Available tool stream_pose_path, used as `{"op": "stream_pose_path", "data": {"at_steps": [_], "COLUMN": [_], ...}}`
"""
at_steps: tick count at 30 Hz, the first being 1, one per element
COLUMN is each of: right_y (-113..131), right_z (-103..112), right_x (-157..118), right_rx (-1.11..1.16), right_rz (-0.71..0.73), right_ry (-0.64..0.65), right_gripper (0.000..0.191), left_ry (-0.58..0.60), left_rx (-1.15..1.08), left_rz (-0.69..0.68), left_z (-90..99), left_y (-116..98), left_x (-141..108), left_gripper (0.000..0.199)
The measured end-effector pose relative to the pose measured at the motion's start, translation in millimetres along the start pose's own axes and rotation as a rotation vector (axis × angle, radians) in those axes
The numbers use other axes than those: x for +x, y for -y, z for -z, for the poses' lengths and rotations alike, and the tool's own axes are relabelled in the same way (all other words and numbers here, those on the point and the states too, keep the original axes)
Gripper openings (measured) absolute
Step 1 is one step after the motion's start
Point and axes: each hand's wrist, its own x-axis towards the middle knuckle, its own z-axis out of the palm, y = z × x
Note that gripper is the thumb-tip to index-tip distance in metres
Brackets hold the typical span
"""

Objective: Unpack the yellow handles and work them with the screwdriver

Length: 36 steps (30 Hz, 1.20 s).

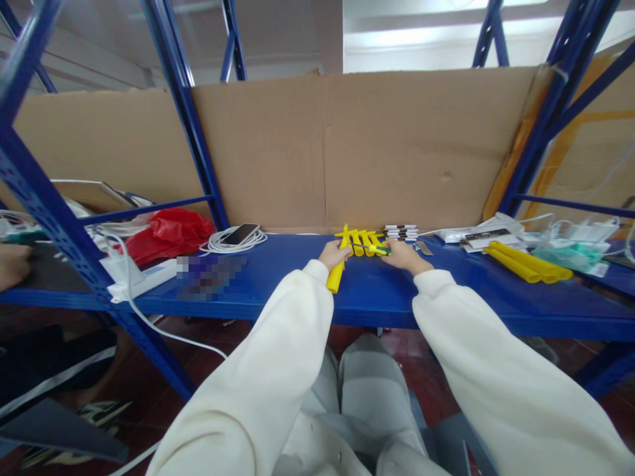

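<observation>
Near the middle of the blue shelf, my left hand (331, 254) is closed round a yellow tube-shaped piece (335, 279), which tilts with its lower end toward me. My right hand (399, 255) is closed on a screwdriver (381, 250) with a yellow-and-green handle. Its thin shaft points left to the yellow piece; whether the tip touches it I cannot tell. Just behind the screwdriver, several similar yellow pieces (366, 237) lie side by side in a row. A stack of small white-and-black items (401, 231) sits behind my right hand.
Larger yellow tubes (526, 263) lie on the blue shelf (292, 284) at right, near white packets (489, 231). At left are a phone (241, 234) on a coiled white cable, a red bag (171, 233) and a power strip (149, 277). A cardboard panel (258, 152) closes the back. Another person's hand (12, 264) shows far left.
</observation>
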Motion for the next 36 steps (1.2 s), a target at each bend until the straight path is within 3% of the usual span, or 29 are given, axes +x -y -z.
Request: {"op": "stream_pose_path", "data": {"at_steps": [5, 11, 19, 36], "right_y": [1.2, 2.0, 3.8, 5.3], "right_z": [0.7, 2.3, 3.8, 5.9], "right_x": [-0.1, -1.6, -2.6, -3.9], "right_rx": [-0.009, -0.040, -0.033, 0.014], "right_rz": [0.010, -0.016, 0.031, 0.020], "right_ry": [0.027, 0.020, 0.076, 0.059], "right_gripper": [0.024, 0.034, 0.023, 0.026], "left_ry": [-0.009, 0.008, 0.018, 0.013], "left_rx": [0.003, -0.002, 0.008, 0.007], "left_rz": [0.004, -0.007, -0.002, 0.010], "left_z": [0.1, -0.2, -0.2, 0.2], "left_y": [-0.8, 0.2, 1.8, -1.4], "left_x": [-1.0, -0.3, 1.8, -2.1], "left_gripper": [0.014, 0.013, 0.013, 0.015]}}
